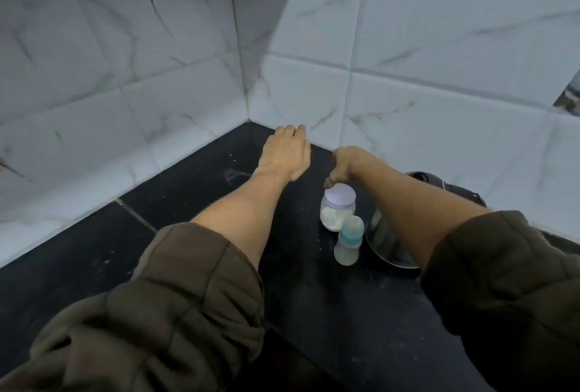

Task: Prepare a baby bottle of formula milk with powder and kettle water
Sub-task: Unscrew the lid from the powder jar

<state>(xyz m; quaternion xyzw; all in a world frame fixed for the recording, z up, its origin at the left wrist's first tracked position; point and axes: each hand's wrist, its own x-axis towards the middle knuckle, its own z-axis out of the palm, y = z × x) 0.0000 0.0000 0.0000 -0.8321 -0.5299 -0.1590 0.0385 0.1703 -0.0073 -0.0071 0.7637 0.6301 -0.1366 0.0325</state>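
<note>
A clear jar (337,214) with a pale purple lid holds white powder and stands on the black counter (194,190). Just in front of it stands a small baby bottle (347,240) with a teal ring and a clear cap. A steel kettle (389,234) sits to their right, mostly hidden under my right forearm. My right hand (346,165) hovers right behind the jar's lid, fingers curled downward, thumb tip at the lid's far edge. My left hand (287,153) is stretched out flat toward the wall corner, holding nothing.
White marble-look tiled walls (157,77) meet in a corner just beyond my hands. The counter runs left and toward me, with faint powder specks on it. A dark object (464,195) lies behind the kettle by the right wall.
</note>
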